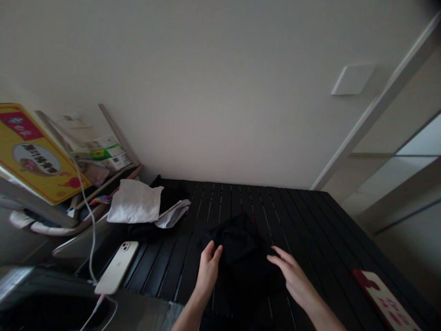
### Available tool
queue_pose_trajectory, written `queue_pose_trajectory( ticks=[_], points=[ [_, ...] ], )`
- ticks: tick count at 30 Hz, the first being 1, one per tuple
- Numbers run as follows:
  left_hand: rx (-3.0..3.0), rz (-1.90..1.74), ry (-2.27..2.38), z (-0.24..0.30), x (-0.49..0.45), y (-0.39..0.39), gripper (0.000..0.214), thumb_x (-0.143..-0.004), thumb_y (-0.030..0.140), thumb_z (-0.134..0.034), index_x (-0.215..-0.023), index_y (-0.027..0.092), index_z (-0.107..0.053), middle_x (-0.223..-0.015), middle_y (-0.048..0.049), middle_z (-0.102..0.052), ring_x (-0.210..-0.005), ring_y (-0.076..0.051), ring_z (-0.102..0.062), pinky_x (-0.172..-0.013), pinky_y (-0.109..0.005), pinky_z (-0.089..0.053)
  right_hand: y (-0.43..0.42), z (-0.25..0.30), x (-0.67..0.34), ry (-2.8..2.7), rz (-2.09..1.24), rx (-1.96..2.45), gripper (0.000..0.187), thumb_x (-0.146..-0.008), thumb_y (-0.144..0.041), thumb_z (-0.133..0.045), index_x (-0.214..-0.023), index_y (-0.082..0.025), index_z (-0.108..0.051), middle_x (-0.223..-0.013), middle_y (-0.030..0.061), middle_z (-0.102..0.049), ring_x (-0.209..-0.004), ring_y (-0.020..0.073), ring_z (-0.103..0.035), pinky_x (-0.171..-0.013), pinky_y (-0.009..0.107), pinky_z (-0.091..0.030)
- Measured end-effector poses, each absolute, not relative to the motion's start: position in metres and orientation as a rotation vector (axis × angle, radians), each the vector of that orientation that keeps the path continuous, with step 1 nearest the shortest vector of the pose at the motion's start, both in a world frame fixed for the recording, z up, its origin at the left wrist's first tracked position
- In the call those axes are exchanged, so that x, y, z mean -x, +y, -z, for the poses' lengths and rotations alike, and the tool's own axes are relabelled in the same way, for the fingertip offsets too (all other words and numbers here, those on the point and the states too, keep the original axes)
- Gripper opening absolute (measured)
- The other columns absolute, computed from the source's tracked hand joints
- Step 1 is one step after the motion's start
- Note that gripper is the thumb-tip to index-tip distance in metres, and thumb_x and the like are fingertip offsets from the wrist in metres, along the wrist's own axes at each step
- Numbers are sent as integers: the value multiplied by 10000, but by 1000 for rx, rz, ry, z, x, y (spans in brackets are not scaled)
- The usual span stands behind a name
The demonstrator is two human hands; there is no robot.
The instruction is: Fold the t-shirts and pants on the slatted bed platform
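I had the bare L hand [209, 264], fingers narrow, at L edge of crumpled black fabric [241, 243], bare R hand [289, 271], fingers slightly apart, nr its R; cdn't tell if either gripped. Fabric lay on black slatted table [312, 230].

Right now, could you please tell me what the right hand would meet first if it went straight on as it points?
The right hand would most likely meet the black cloth, just ahead of it; depth is unclear, and they may already be touching.
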State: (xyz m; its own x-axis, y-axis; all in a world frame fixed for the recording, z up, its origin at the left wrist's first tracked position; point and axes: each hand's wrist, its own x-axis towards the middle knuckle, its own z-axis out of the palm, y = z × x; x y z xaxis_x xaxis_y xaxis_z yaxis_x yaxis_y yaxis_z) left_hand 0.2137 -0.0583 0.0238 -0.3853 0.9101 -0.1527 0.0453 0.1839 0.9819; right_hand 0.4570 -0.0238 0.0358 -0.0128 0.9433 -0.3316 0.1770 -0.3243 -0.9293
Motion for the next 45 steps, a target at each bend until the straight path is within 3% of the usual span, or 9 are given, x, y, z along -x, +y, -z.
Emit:
queue_pose_trajectory(
  ticks=[6, 16, 22, 25, 29, 34, 39, 41, 45],
  points=[
    [-963, -1295, 1752, -18, -174, -63, 496, -627, 640, -709, -655, 186, -513, -563, 54, -511, -563, -121, -519, -502, -210, -353, 3, -49, -491, -1057, -1049, 1442, 416, -723, -485, -632, -1037, -214, -645, -1060, 50, -712, -1069, 267, -627, -871, 331, -516],
    [-1224, -1097, 1853, -54, -72, -55, 332, -634, 452, -685, -847, 199, -703, -762, -23, -724, -757, -226, -674, -680, -305, -495, 63, -69, -589, -1610, -152, 1736, 331, -765, -388, -477, -982, -206, -648, -796, 81, -683, -640, 239, -614, -647, 353, -469],
    [-1301, -1443, 1818, -77, -58, 4, 401, -711, 489, -665, -962, 177, -668, -837, -47, -713, -825, -232, -666, -789, -365, -516, 127, -88, -587, -1667, 282, 1667, 404, -884, -341, -327, -1110, -136, -591, -1045, 200, -633, -931, 300, -610, -784, 387, -451],
    [-1255, -1612, 1836, -83, -72, 57, 483, -827, 499, -554, -1187, 177, -565, -1097, -96, -677, -1014, -226, -632, -903, -371, -480, 170, -102, -558, -1568, 278, 1729, 462, -908, -338, -321, -1250, -88, -505, -1163, 242, -563, -1028, 333, -573, -818, 436, -450],
    [-1048, -1457, 1933, -68, -106, 97, 593, -937, 504, -360, -1442, 225, -223, -1482, -141, -372, -1329, -241, -412, -1023, -410, -392, 186, -84, -509, -1656, 292, 1769, 638, -890, -410, -420, -1405, -44, -330, -1381, 296, -379, -1251, 433, -392, -944, 597, -369],
    [-1279, -1046, 2068, -13, -162, 73, 555, -836, 282, -560, -1341, 162, -366, -1422, -168, -413, -1353, -291, -348, -1085, -458, -301, 113, -10, -452, -2089, -67, 1552, 484, -879, -248, -396, -1357, -182, -441, -1384, 156, -429, -1261, 324, -403, -982, 484, -410],
    [-1472, -567, 2189, 22, -202, 35, 610, -776, 106, -526, -1362, 126, -359, -1401, -179, -418, -1281, -304, -425, -1026, -412, -371, 40, 31, -413, -2497, -362, 1230, 857, -680, 43, -354, -1450, -329, -300, -1468, 29, -379, -1375, 266, -254, -1075, 484, -313],
    [-1541, -551, 2168, 25, -207, 24, 674, -745, 24, -468, -1399, 98, -320, -1409, -187, -404, -1278, -269, -438, -1037, -362, -364, 31, 31, -405, -2536, -416, 1193, 873, -653, 72, -345, -1430, -324, -336, -1360, 47, -479, -1318, 261, -330, -1074, 501, -297],
    [-1508, -591, 2077, 21, -198, 3, 695, -749, -22, -380, -1428, 113, -317, -1336, -172, -492, -1218, -207, -511, -1002, -296, -397, 37, 23, -408, -2359, -568, 1258, 550, -625, 78, -313, -991, -227, -588, -970, 55, -571, -997, 211, -514, -921, 400, -418]
  ],
)
